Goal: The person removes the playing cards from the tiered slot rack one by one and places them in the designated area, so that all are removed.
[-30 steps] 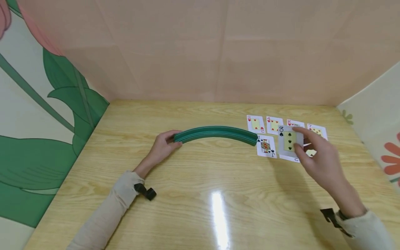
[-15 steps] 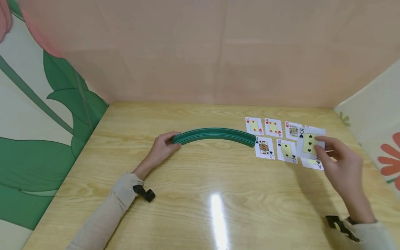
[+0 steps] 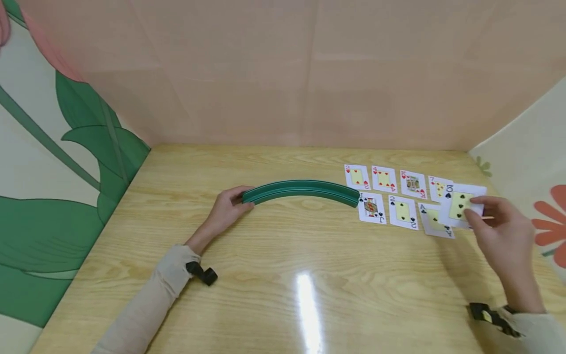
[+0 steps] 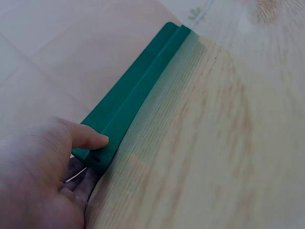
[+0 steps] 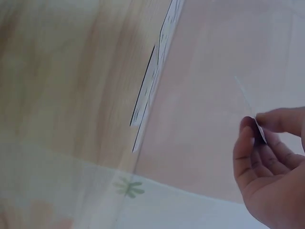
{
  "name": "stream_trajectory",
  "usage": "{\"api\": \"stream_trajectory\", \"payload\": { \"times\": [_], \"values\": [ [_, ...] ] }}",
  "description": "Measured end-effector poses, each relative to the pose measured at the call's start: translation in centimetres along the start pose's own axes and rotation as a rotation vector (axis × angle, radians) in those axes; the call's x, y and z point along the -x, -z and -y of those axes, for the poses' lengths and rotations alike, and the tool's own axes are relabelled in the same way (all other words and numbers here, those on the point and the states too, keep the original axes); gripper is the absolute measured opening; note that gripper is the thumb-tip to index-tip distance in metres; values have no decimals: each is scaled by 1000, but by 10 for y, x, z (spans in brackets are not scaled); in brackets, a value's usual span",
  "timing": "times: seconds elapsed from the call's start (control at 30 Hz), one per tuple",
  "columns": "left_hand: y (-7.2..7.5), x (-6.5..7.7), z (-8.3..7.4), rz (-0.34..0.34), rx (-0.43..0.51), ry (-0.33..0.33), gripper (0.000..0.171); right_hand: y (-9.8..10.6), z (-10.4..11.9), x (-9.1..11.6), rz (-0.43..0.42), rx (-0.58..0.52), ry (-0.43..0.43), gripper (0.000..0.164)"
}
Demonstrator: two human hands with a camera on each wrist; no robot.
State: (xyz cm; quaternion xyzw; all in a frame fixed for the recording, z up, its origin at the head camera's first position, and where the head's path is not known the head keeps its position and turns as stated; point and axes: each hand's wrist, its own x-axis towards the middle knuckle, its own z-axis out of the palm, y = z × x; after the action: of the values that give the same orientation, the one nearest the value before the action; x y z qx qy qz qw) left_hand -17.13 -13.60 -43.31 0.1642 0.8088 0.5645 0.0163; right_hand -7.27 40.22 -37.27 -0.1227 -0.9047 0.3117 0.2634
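My left hand (image 3: 227,209) grips the left end of a curved green card holder (image 3: 300,188), thumb in front and fingers behind. In the left wrist view the thumb presses on the holder's (image 4: 136,93) near end. Between thumb and fingers of my right hand (image 3: 506,236) is the three of spades (image 3: 460,204), held by its right side above the table. It overlaps the seven of hearts (image 3: 438,189) and the ace (image 3: 429,219) from my viewpoint. In the right wrist view that card (image 5: 245,95) appears almost edge-on.
Face-up cards lie in two rows at the right: the two of hearts (image 3: 356,177), four of hearts (image 3: 383,178) and king (image 3: 412,183) behind, the jack (image 3: 371,208) and two of spades (image 3: 403,212) in front. The holder's right end meets the jack's corner. Walls border the table (image 3: 265,285).
My right hand has moved right with the three of spades, from over the two of spades to beyond the ace. The left hand and the card holder stay in place.
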Motion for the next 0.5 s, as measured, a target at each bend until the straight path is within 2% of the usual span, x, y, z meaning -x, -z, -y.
{"api": "stream_trajectory", "payload": {
  "times": [0.13, 0.27, 0.5],
  "values": [
    [-1, -5, 19, -13, 9, 4, 39, 3, -11, -4, 97, 83, -45, 41],
    [-1, -6, 23, -23, 4, -1, 38, 5, -22, -8, 191, 117, -45, 52],
    [-1, -6, 23, -22, -3, -8, 37, 7, -36, -11, 223, 120, -50, 52]
  ]
}}
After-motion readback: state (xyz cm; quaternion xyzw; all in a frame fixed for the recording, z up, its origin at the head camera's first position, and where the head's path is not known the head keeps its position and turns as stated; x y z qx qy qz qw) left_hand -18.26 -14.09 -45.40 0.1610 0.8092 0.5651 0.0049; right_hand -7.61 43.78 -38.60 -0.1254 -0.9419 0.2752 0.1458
